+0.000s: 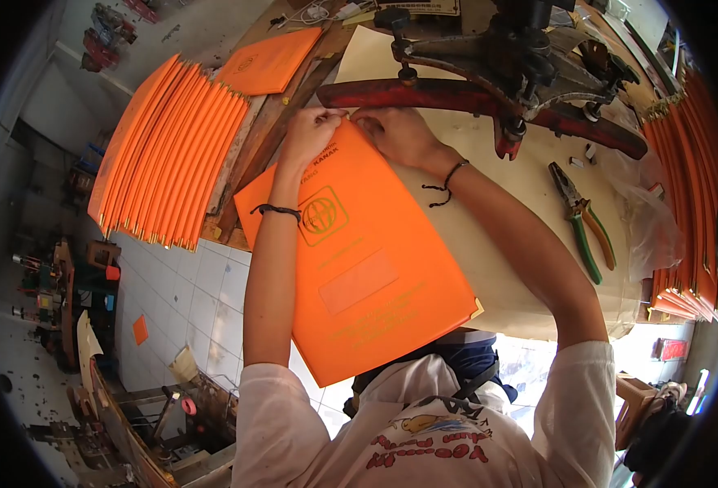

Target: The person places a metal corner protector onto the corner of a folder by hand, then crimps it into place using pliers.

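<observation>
"KANAK" (327,157) in dark capitals on your orange cover (412,244), a boxed globe emblem (323,215) below it, red lettering (428,457) on your shirt (489,468) only partly legible

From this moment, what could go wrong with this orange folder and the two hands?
The fingers of the left hand and right hand are close to the red metal bar, so a knuckle might get knocked. The orange folder reaches past the near edge of the table, so it might slip if the hold loosens. The pliers lie beside the right forearm, which might push them.

pliers (576,210), green-orange handles | crumpled clear plastic (653,232) nearby | white tiled floor (168,297)
</observation>
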`<move>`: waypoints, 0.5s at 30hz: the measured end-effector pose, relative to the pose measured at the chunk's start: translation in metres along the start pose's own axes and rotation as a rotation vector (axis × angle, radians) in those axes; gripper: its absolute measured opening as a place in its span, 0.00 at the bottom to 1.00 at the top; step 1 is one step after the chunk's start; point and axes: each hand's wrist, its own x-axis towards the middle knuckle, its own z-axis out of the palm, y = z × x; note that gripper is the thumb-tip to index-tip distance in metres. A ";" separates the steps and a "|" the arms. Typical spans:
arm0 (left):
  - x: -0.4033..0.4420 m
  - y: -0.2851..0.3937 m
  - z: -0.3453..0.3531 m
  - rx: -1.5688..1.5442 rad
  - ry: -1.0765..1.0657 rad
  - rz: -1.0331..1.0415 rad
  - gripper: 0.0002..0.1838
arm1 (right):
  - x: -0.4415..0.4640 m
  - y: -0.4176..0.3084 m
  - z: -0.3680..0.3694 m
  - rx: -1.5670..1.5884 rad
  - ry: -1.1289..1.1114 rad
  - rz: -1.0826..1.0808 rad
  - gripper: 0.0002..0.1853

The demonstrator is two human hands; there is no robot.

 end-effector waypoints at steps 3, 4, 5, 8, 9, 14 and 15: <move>0.001 0.000 0.001 0.015 0.011 0.009 0.16 | 0.001 0.008 0.008 0.000 0.098 -0.065 0.12; 0.001 0.000 0.002 0.001 0.012 -0.003 0.16 | 0.001 0.008 0.008 0.005 0.099 -0.056 0.12; 0.000 0.000 0.002 -0.013 0.013 -0.015 0.16 | 0.000 0.007 0.008 0.010 0.100 -0.046 0.12; 0.002 -0.002 0.003 0.027 0.027 0.023 0.16 | 0.001 0.005 0.006 -0.072 0.016 -0.053 0.12; 0.002 -0.001 0.003 0.041 0.022 0.022 0.16 | 0.001 0.004 0.004 -0.062 0.005 -0.048 0.12; 0.000 0.004 0.000 0.065 0.000 -0.024 0.16 | 0.000 0.008 0.004 -0.054 0.021 -0.103 0.11; 0.000 0.004 0.000 0.062 0.010 -0.010 0.16 | 0.000 0.007 0.005 -0.058 0.035 -0.111 0.11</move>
